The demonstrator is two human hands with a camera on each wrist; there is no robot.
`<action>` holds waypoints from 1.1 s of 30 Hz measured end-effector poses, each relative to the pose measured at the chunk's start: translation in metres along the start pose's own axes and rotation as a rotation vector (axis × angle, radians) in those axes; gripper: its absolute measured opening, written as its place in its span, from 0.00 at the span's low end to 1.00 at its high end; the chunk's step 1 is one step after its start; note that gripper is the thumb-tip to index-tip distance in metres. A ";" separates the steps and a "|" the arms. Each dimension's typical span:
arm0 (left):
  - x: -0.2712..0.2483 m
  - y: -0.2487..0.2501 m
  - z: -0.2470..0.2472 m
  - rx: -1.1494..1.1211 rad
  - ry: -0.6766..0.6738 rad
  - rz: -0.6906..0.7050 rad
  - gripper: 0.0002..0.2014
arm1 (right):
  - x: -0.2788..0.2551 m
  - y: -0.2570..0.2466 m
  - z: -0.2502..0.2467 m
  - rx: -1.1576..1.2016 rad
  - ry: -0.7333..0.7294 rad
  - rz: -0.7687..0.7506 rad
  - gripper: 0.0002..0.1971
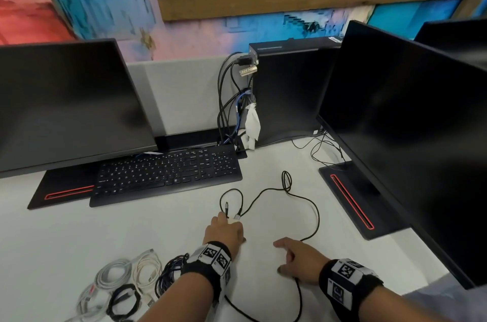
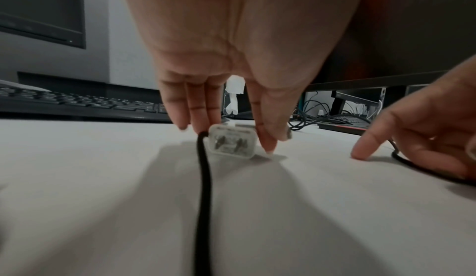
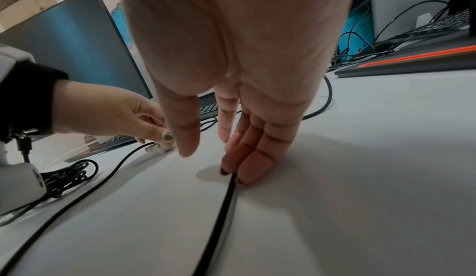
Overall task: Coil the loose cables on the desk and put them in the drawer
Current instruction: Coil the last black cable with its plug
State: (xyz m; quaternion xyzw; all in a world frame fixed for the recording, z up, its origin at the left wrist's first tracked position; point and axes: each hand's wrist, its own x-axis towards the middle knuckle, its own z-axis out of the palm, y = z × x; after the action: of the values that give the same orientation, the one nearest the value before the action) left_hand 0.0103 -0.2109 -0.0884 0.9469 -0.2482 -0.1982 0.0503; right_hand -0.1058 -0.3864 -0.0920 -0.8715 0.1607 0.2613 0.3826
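The left hand reaches forward, fingers and thumb pointing down in a pinch. The right hand lies low, fingertips pressed down, thumb apart.

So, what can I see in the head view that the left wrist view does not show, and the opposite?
Only the head view shows the coiled cables at the near left of the desk, and the black cable looping across the desk to the right hand.

Only the left wrist view shows the metal prongs on the face of the white plug, and the left hand's fingers and thumb on either side of it.

Both show the left hand at the plug, the right hand on the cable, and the keyboard.
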 end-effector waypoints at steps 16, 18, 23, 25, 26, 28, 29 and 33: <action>-0.017 0.005 -0.013 -0.354 -0.139 -0.045 0.30 | 0.001 -0.013 -0.004 0.261 0.153 0.017 0.19; -0.028 0.009 -0.017 -0.429 -0.195 0.047 0.27 | 0.002 -0.023 -0.007 0.504 0.190 0.001 0.13; -0.051 0.016 -0.030 -0.388 -0.096 0.215 0.23 | -0.003 -0.061 -0.024 0.731 0.306 -0.067 0.13; -0.059 0.016 -0.037 -0.408 -0.038 0.244 0.20 | -0.010 -0.076 -0.031 0.768 0.316 -0.123 0.14; -0.064 0.015 -0.040 -0.435 -0.004 0.252 0.18 | -0.014 -0.083 -0.033 0.774 0.304 -0.150 0.15; -0.073 0.013 -0.046 -0.478 0.059 0.270 0.14 | -0.021 -0.097 -0.036 0.761 0.275 -0.195 0.15; -0.075 0.013 -0.049 -0.495 0.084 0.286 0.12 | -0.024 -0.104 -0.038 0.760 0.261 -0.216 0.15; -0.097 0.022 -0.063 -0.751 0.196 0.254 0.06 | -0.039 -0.130 -0.035 0.708 0.255 -0.311 0.13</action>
State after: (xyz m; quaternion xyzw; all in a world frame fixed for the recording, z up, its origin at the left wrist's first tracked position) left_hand -0.0512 -0.1827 0.0075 0.8389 -0.2674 -0.1761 0.4402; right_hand -0.0634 -0.3243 0.0265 -0.7254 0.1530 0.0187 0.6709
